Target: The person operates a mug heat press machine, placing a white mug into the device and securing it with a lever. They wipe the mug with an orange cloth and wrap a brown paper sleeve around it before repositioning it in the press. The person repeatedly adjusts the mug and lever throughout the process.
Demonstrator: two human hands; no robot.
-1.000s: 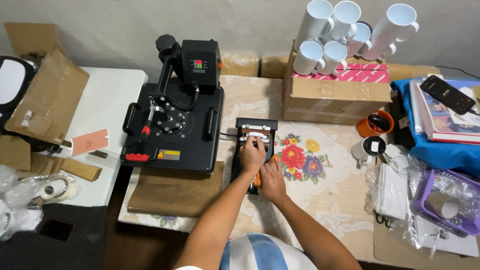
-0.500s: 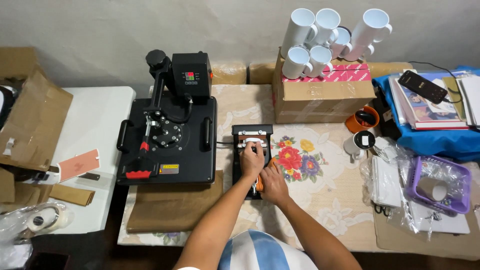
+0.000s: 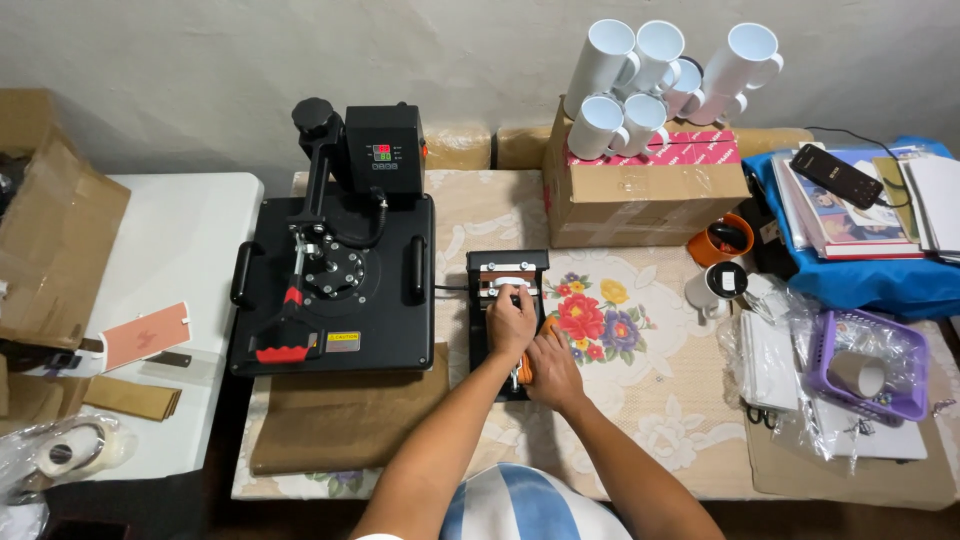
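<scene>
Plainly, with the left hand [image 3: 512,322] closing on the mug press [image 3: 508,300] and the right hand [image 3: 552,368] gripping its orange handle [image 3: 524,372], fingers are risking a pinch or burn.

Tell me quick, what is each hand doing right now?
Left hand: closed on the top of the small black mug press.
Right hand: resting on the press's orange handle; grip cannot be told.

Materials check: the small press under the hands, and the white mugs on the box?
Small press: looks like black painted metal, matte, hard straight edges; left hand is on it, right hand at its orange handle, probably plastic or rubber. White mugs: glossy, smooth, likely glazed ceramic. Box: brown cardboard, taped.
</scene>
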